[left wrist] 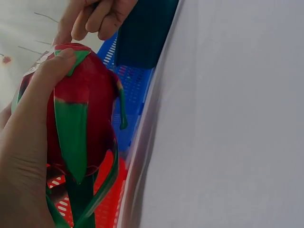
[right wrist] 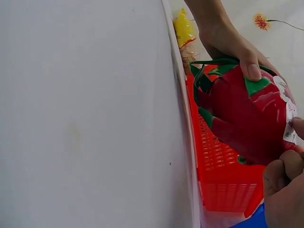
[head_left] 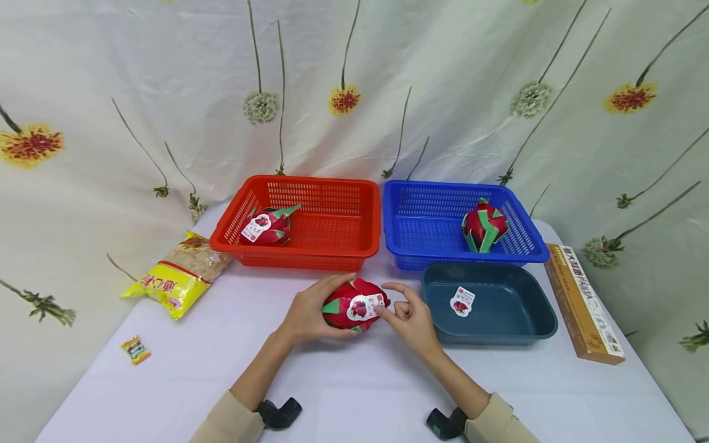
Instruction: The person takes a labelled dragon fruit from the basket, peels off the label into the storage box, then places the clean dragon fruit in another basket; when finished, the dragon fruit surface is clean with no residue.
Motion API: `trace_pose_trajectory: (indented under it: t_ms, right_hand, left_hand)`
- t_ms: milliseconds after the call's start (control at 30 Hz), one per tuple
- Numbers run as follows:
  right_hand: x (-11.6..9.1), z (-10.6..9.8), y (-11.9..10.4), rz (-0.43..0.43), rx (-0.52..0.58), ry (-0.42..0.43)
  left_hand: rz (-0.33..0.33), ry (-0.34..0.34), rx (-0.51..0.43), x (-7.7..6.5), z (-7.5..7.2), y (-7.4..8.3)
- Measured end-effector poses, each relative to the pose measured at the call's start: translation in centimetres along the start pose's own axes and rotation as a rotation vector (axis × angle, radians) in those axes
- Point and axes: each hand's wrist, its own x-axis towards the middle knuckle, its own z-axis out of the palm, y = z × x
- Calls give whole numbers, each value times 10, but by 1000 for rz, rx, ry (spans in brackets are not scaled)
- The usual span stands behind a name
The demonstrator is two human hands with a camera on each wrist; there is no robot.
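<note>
A red dragon fruit [head_left: 362, 290] with green scales lies across my left hand [head_left: 310, 311], which grips its leafy end, thumb on the near side and fingers over the far side. On its upper side is a white sticker [head_left: 365, 307] with a fruit picture. My right hand [head_left: 414, 323] is at the other end of the fruit. Its thumb presses the sticker's edge, its index finger bends toward the fruit's tip, and the other fingers curl into the palm. In the right wrist view, the thumb overlaps the sticker [right wrist: 290, 118].
Behind stand a red basket [head_left: 310, 251] and a blue basket [head_left: 443, 249], each with a dragon fruit, the red one's stickered. A dark teal tray [head_left: 498, 335] at right bears a loose sticker [head_left: 462, 301]. A pasta box [head_left: 584, 304], a yellow bag [head_left: 180, 274] and a small packet [head_left: 135, 350] lie outward.
</note>
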Motion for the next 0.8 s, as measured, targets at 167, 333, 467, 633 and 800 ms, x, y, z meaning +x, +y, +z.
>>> trace_pose_trajectory:
  t_ms: [167, 333, 467, 633, 800]
  right_hand:
    - [1, 2, 5, -11, 6, 34]
    - [1, 3, 10, -41, 54, 108]
    - [3, 2, 13, -16, 119, 123]
    - [3, 2, 14, 38, 201, 129]
    - [4, 2, 11, 28, 173, 152]
  left_hand:
    - [7, 20, 0, 0, 0, 2]
    - [28, 40, 1, 1, 0, 3]
    - [49, 47, 17, 2, 1, 4]
    - [63, 43, 41, 1, 2, 5]
    - [45, 31, 46, 1, 4, 4]
